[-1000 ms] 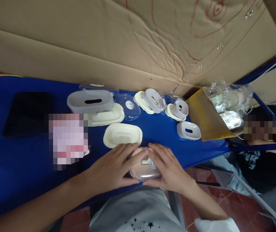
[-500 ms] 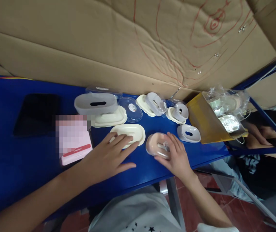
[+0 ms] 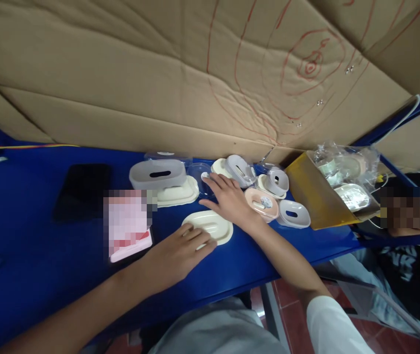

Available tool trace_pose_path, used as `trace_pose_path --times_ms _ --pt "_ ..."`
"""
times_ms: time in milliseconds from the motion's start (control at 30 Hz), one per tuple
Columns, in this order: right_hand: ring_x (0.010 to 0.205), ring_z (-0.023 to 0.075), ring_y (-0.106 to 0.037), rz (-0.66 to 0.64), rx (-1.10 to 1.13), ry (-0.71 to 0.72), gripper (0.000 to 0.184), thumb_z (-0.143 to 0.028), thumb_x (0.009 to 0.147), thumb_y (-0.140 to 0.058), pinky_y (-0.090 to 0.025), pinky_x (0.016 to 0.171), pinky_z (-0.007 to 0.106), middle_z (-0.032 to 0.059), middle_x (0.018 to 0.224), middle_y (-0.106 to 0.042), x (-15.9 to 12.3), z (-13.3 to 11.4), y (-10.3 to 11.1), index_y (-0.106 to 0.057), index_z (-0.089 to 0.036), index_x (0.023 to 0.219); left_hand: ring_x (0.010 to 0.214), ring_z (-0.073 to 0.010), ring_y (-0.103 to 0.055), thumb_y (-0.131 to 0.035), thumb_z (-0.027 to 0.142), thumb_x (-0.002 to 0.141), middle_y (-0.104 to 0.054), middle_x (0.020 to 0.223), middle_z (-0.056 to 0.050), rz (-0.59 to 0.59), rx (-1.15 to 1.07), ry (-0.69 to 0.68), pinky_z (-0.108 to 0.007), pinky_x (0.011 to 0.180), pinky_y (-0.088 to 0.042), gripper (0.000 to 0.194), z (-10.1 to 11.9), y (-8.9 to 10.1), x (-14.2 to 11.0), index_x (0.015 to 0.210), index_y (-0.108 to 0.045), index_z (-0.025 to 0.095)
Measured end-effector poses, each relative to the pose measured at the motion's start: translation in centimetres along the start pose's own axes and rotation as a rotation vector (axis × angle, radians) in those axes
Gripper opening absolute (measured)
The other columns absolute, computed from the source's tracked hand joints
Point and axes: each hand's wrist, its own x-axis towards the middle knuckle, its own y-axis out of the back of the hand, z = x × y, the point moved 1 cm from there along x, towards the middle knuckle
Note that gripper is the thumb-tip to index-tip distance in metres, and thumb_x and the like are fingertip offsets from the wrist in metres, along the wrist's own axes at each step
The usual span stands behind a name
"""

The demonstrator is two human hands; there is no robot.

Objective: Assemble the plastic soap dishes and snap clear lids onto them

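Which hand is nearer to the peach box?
Right. The right hand is just left of the peach box, its wrist close by; the left hand is farther left, fingers over the cream tray.

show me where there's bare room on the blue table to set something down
Bare blue table shows left of the black slab, and in a narrower strip between the cream tray and the table's front edge. Crowded along the cardboard wall, from the gray holder past the right hand to the open box.

a cream oval dish [image 3: 221,227] lies flat on the blue table [image 3: 228,268]; just behind it rests a clear plastic lid [image 3: 197,182] bearing a white sticker.
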Motion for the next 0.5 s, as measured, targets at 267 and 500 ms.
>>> trace_pose_path --times_ms 267,500 --pt "0.134 0.0314 -0.069 0.057 0.168 -0.018 0.037 -0.015 0.099 -0.063 -0.054 0.112 0.049 0.0126 0.141 -0.074 -2.3 1.5 0.1 -0.062 -0.021 0.135 0.109 -0.0286 -0.068 -0.062 0.005 0.099 -0.074 0.117 -0.010 0.064 0.179 0.138 -0.044 0.099 -0.044 0.029 -1.6 0.1 -0.2 0.123 -0.071 0.018" --pt "0.130 0.0348 -0.068 0.152 0.119 -0.061 0.023 -0.016 0.102 -0.058 -0.054 0.109 0.052 0.0163 0.137 -0.072 -4.4 1.9 -0.5 -0.065 -0.019 0.124 0.105 -0.0276 -0.069 -0.066 0.014 0.103 -0.075 0.110 -0.006 0.045 0.155 0.179 -0.044 0.096 -0.044 0.008 -1.7 0.4 -0.2 0.103 -0.071 0.021"
